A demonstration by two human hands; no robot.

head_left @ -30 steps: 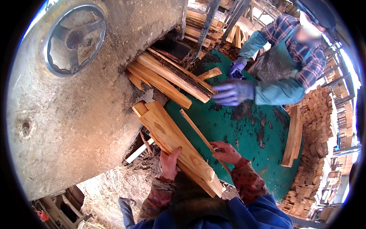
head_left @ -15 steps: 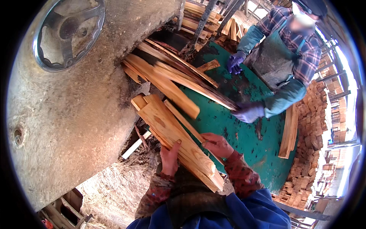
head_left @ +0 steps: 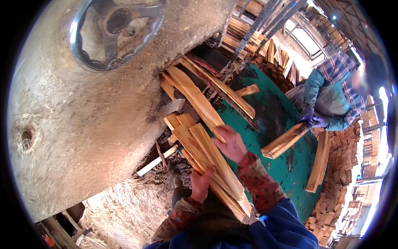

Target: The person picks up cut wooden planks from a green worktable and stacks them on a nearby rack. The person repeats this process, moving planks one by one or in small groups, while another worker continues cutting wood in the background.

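Workstation layout: housing at left, table at right, board bundle between.
The handwheel [head_left: 119,20] sits on the far part of the housing [head_left: 83,120]. The board bundle [head_left: 209,155] lies over the left hand [head_left: 202,185], in front of the body; the right hand [head_left: 233,144] is at the near end of a long board [head_left: 195,93] beyond it. Across the table [head_left: 292,186] stands a co-worker [head_left: 336,99] (holding a separate board [head_left: 282,143] above it). Stacked pieces [head_left: 346,164] lie beyond the table's right edge.
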